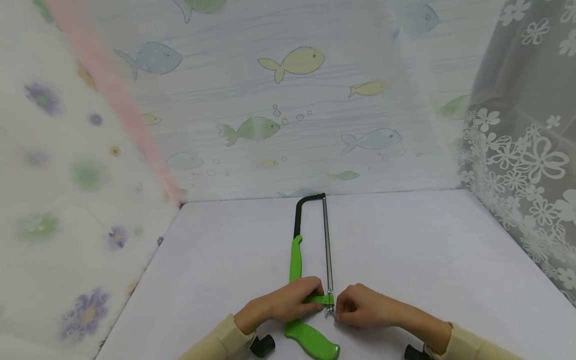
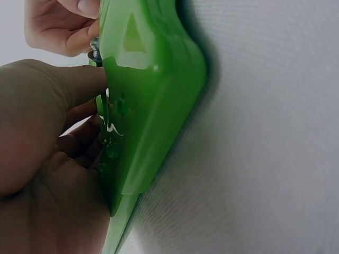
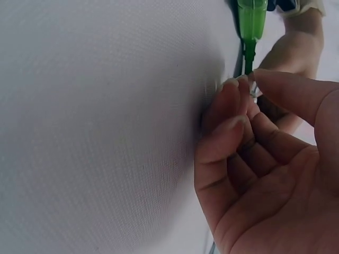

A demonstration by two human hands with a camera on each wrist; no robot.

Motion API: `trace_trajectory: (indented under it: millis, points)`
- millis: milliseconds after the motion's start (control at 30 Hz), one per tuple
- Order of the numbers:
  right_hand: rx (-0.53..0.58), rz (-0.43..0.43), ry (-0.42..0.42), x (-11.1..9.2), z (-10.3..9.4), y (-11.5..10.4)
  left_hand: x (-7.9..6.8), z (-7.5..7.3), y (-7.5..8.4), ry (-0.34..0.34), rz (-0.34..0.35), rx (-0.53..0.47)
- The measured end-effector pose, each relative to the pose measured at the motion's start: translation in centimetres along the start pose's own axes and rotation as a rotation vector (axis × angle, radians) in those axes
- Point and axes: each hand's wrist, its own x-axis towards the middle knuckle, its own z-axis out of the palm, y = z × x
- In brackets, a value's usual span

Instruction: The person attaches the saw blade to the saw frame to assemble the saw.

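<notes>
Fish-print curtain [image 1: 202, 100] at back, flower-print cloth [image 1: 49, 160] on L, lace curtain [image 1: 540, 145] on R; white table [image 1: 225, 250] below. On it, nr the mid, green-and-black hacksaw [image 1: 295, 260], black end far, handle [image 1: 312, 341] nearest, prob. so as to put the near end within easy reach of both hands. L hand [image 1: 292, 301] across the hacksaw from its L side, thumb and fingers clamped on the green bracket [image 1: 323, 300], prob. to keep everything steady vs. any twist. R hand [image 1: 366, 306] opp., fingers curled, thumb and fingertips drawn tog. at the wing nut [image 1: 330, 311] just below the bracket, apparently pinching; exact contact partly hidden in R wrist view. Blade [image 1: 327, 235] running lengthwise btwn black end and bracket, prob. kept straight by tension. Beige sleeves [image 1: 222, 339] at both wrists, w/ small black gadget [image 1: 262, 346] nr each. Re writing: no brand, label or lettering legible; only a triangle [image 2: 133, 37] on the green plastic, per L wrist view, meaning unclear.
</notes>
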Motion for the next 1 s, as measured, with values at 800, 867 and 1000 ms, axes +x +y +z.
trace_trajectory:
  millis: [800,867,1000]
  points:
    - [-0.037,0.154,0.106,1.0,1.2,-0.8,0.1,0.1,-0.5,-0.007,0.037,-0.008]
    - [-0.037,0.160,0.110,1.0,1.2,-0.9,0.2,0.1,-0.5,-0.008,0.032,-0.008]
    - [-0.035,0.168,0.112,1.0,1.2,-1.0,0.2,0.1,-0.5,-0.009,0.024,-0.010]
